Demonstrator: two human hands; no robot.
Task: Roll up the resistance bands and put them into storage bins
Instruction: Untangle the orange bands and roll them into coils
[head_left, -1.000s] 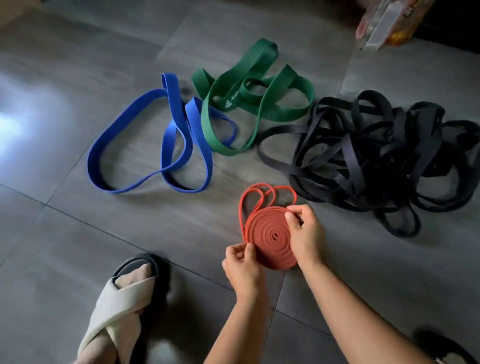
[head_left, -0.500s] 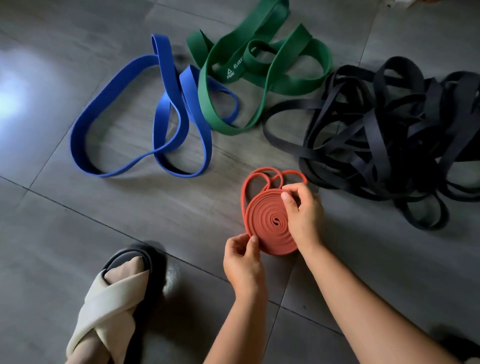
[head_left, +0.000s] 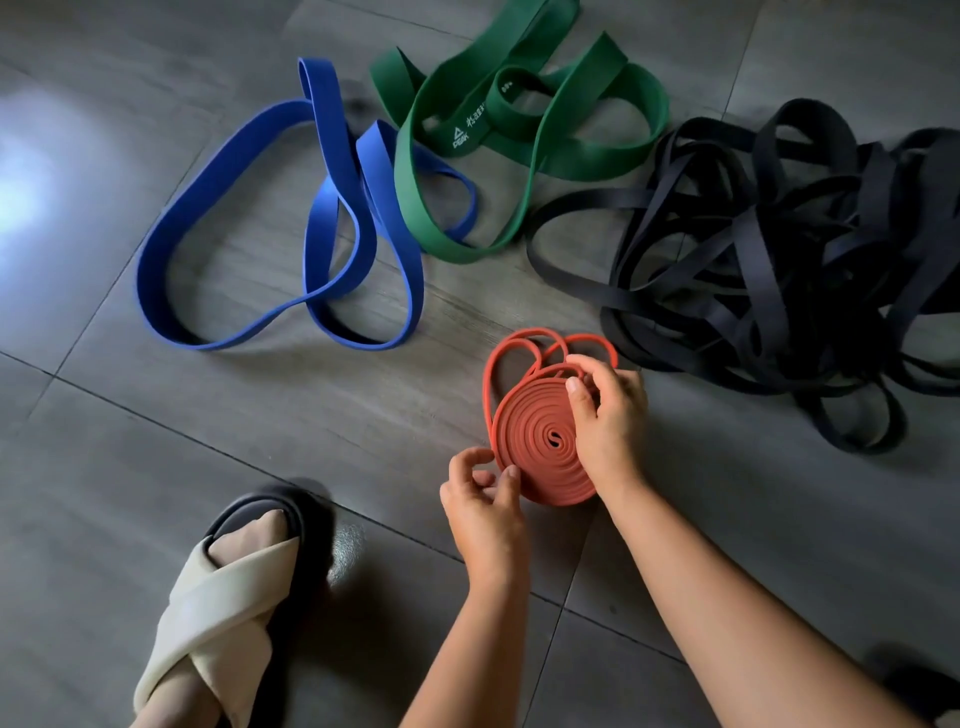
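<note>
the right hand (head_left: 608, 415) covers the far-side edge of the red band (head_left: 535, 431), so that part of the coil is hidden. its thumb lies across the spiral face and its fingers curl over the loose loops beyond. the left hand (head_left: 483, 499) pinches the coil's near rim, fingers curled. whether the coil touches the floor (head_left: 156, 441) is hard to tell. beyond the right hand, the black bands (head_left: 769, 249) lie in a tangled pile, cut off at the frame edge. beyond the left hand lie the blue band (head_left: 332, 135) and green band (head_left: 410, 187), overlapping, the green one's top cropped. a cream sandal (head_left: 218, 603) sits beside the left forearm.
</note>
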